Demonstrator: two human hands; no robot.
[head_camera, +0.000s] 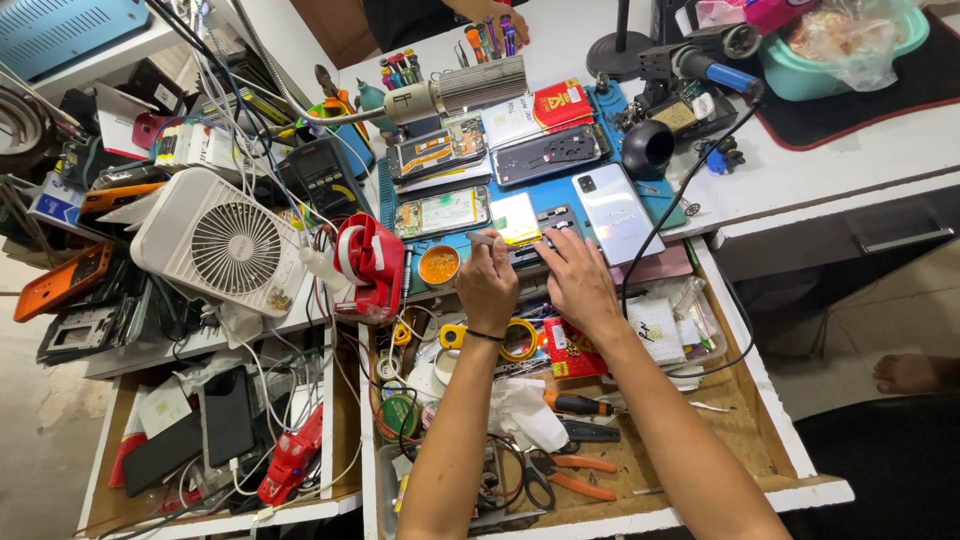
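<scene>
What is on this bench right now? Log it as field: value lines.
setting: cluttered phone repair bench with blue mat
left hand: left hand pinches a small tool over the mat edge
right hand: right hand rests on a small dark part
near hands: orange dish, yellow tape roll, white phone back
left of mat: white fan
open drawer: orange-handled pliers
</scene>
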